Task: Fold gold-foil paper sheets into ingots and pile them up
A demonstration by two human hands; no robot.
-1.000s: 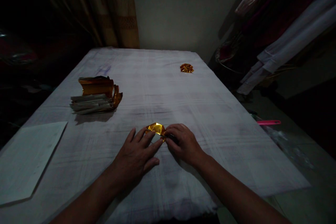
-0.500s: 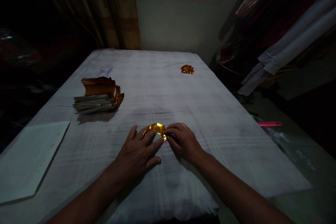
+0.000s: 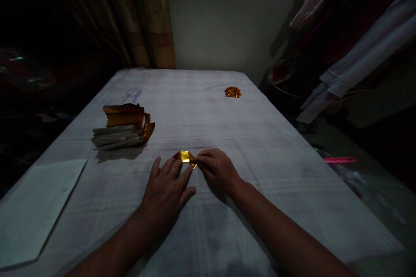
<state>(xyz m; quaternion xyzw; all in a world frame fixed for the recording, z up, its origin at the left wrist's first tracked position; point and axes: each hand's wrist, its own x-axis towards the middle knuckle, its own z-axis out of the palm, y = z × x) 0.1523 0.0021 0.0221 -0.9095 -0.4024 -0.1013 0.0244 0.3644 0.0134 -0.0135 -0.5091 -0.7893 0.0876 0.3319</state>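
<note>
A folded piece of shiny gold foil paper (image 3: pixel 185 156) lies on the cloth-covered table between my hands. My left hand (image 3: pixel 167 186) rests over its near left part, fingers spread and the fingertips on the foil. At its right end, my right hand (image 3: pixel 217 169) pinches the edge between thumb and fingers. My left fingers hide part of the foil's near side. A stack of gold foil sheets with pale backs (image 3: pixel 125 127) sits farther off to the left, some of them curled. Another folded gold foil piece (image 3: pixel 233 91) lies near the far right of the table.
A white sheet or board (image 3: pixel 42 207) lies at the table's left front. The table (image 3: pixel 201 108) wears a pale checked cloth. Clothes (image 3: pixel 364 52) hang at the right, and a pink handle (image 3: pixel 340 160) shows beyond the right edge. A curtain (image 3: pixel 146 17) hangs behind.
The view has tilted up slightly. Both hands and the foil piece have shifted a little to the left. Less of the foil shows between my fingers, and my right hand still pinches its right end.
</note>
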